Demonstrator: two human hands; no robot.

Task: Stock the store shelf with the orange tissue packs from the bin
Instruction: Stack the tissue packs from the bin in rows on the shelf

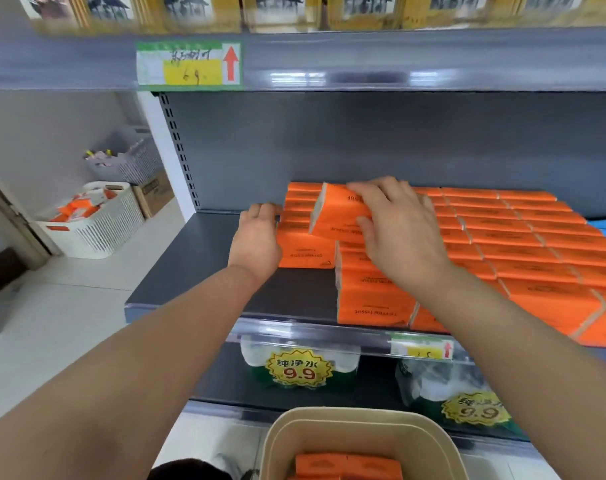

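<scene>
1 tilted orange tissue pack [336,216] is gripped by the right hand [395,230] over the leftmost row of packs [305,252] near the back of the shelf [197,271]. The left hand [258,233] curls round that row's left edge, with bare shelf open to its left.

Under the shelf [208,271], yellow starburst stickers [299,369] on bottle packs [255,355] read "纯净水 9.9"; the shelf's price tag [423,349] perhaps says 1.5.

The shelf [204,271] deck is matt grey, metal in look. The packs [537,237] are smooth orange plastic film with a slight sheen. The bin [329,431] is smooth beige plastic. The basket [104,223] is white slotted plastic. The floor [69,323] is pale glossy tile.
</scene>
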